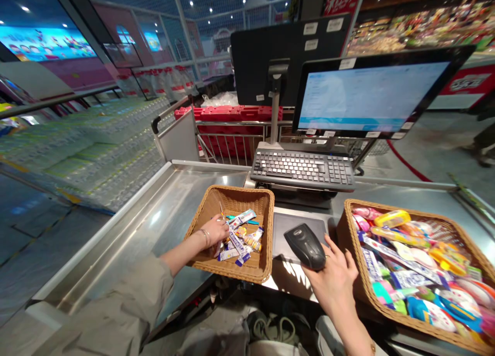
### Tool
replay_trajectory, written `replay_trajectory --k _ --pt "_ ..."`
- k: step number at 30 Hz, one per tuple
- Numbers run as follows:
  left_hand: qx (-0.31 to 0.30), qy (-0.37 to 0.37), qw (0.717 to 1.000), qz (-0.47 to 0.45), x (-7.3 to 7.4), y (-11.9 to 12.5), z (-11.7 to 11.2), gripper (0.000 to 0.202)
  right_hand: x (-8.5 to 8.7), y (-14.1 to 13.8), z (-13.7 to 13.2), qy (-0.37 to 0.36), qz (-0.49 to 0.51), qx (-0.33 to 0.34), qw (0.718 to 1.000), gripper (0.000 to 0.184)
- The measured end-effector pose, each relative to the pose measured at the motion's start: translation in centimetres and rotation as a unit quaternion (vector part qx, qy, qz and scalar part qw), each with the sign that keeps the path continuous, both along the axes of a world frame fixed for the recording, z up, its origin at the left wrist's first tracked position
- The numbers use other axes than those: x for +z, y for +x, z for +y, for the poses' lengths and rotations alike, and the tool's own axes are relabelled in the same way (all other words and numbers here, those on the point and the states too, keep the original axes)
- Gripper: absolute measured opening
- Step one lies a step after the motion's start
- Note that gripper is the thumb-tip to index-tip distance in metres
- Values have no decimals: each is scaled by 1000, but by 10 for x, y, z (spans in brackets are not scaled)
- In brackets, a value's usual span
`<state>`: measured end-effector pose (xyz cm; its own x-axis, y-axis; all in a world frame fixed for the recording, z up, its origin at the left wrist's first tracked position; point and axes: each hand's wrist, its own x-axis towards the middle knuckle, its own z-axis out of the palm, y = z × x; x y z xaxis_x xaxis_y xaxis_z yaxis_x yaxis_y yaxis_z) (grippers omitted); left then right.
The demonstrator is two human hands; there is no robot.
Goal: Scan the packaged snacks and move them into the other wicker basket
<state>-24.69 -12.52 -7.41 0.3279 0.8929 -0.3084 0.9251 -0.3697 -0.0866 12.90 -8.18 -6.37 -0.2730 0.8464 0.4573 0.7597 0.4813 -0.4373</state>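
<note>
My left hand point(215, 231) reaches into a wicker basket point(232, 196) on the steel counter, fingers curled on a small packaged item among several toothbrush-like packets point(242, 237). My right hand point(335, 278) grips a black barcode scanner point(305, 246), held above a grey pad point(288, 227) between the two baskets. A second, larger wicker basket point(350, 242) at the right is full of colourful packaged goods point(417, 263).
A keyboard point(303, 168) sits behind the baskets under a lit monitor point(373, 96) and a second dark screen point(286, 57). The steel counter point(162, 212) runs left. Stacked water bottle packs point(96, 150) and red baskets point(232, 114) lie beyond.
</note>
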Motion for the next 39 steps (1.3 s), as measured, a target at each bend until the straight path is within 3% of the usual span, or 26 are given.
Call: replay_trajectory --k 5,10,15,20,26,32,39 --pt "57 90 994 -22 37 0 -13 15 1 -2 0 -11 4 2 1000 23" --pt "95 303 946 -72 49 21 -24 14 4 -3 0 8 8 5 1000 18" --pt "66 427 899 -66 54 39 -28 11 5 0 0 20 3 -1 1000 16" --pt "-8 520 848 -105 70 57 -28 24 5 4 0 12 1 -10 1000 18" --pt "-38 561 819 -114 85 70 -25 30 13 12 1 26 5 -1 1000 23" --pt "-71 536 832 -125 94 78 -17 23 22 21 5 43 9 -21 999 27" --pt "-122 518 831 -162 97 92 2 21 18 31 6 60 13 -36 997 23"
